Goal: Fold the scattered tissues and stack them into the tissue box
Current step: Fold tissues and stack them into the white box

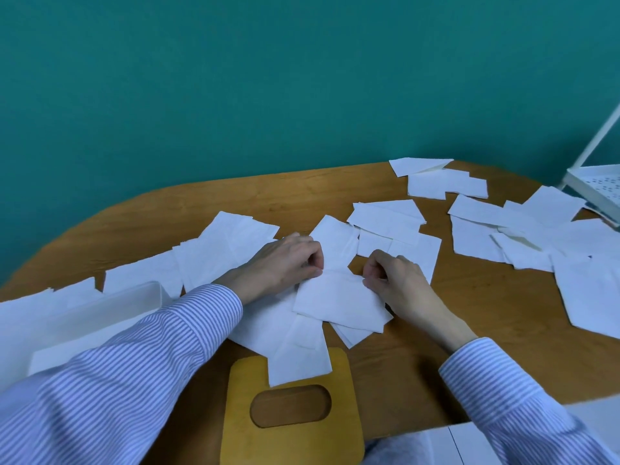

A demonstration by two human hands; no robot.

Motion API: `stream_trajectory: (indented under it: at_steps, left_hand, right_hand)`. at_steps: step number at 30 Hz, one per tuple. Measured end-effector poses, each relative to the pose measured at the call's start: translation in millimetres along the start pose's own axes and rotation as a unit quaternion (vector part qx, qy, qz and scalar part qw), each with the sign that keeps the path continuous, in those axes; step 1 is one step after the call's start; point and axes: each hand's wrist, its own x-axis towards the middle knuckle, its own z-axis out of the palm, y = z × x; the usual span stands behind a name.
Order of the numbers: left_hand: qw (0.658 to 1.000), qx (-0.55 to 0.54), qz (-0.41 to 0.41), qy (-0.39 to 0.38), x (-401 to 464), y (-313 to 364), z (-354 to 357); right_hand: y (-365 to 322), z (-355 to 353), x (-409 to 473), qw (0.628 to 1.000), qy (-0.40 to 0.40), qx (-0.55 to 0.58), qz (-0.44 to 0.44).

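Observation:
Several white tissues lie scattered across the wooden table (469, 307). One white tissue (339, 298) lies flat at the centre, on top of others. My left hand (285, 263) pinches its upper left edge with curled fingers. My right hand (392, 276) pinches its upper right edge. A white open tissue box (110, 307) stands at the left, partly hidden behind my striped left sleeve. The box's yellow wooden lid (292, 431), with an oval slot, lies at the table's near edge, a tissue (300, 354) overlapping its top.
More tissues pile at the right (523, 229) and far right (590, 290), others at the left (214, 250). A white metal rack (600, 186) stands at the far right. A teal wall rises behind the table. A white surface (463, 444) shows at the bottom right.

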Motion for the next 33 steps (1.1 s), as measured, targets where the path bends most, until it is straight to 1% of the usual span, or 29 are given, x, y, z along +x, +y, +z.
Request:
stream_trajectory:
  at_steps: [3, 6, 8, 10, 12, 14, 16, 20, 23, 27, 29, 33]
  left_hand:
    - [1.0, -0.012, -0.005, -0.002, -4, 4, -10]
    - [0.999, -0.05, -0.001, 0.013, -14, 7, -31]
    - [0.995, -0.092, 0.012, 0.046, -25, 10, -50]
    - [0.99, -0.108, 0.018, 0.088, -41, 13, -73]
    - [0.985, -0.124, 0.009, 0.123, -63, 12, -95]
    - [0.979, -0.14, -0.015, 0.147, -91, 7, -114]
    - [0.975, -0.146, -0.043, 0.164, -121, 0, -128]
    - [0.968, -0.139, -0.121, 0.173, -187, -22, -144]
    - [0.958, -0.117, -0.181, 0.187, -232, -40, -146]
    - [0.943, -0.099, -0.259, 0.182, -277, -70, -131]
    - [0.938, -0.103, -0.281, 0.177, -291, -83, -118]
    - [0.936, -0.109, -0.286, 0.175, -302, -94, -95]
  right_hand:
    - [-8, -14, 0, 0.998, -0.007, 0.067, 0.009]
    - [-24, -38, 1, 0.995, 0.003, 0.102, -0.013]
    - [-41, -54, 4, 0.994, 0.016, 0.106, -0.038]
    - [-63, -68, 7, 0.991, 0.028, 0.106, -0.072]
    - [-89, -77, 10, 0.986, 0.027, 0.124, -0.109]
    - [-114, -78, 15, 0.979, 0.009, 0.145, -0.145]
    - [-137, -69, 21, 0.972, -0.017, 0.16, -0.17]
    - [-186, -34, 26, 0.955, -0.075, 0.193, -0.213]
    - [-224, 1, 25, 0.945, -0.127, 0.181, -0.24]
    - [-258, 51, 30, 0.936, -0.177, 0.163, -0.257]
    - [-266, 70, 31, 0.936, -0.196, 0.134, -0.262]
    - [-273, 93, 29, 0.94, -0.209, 0.073, -0.26]
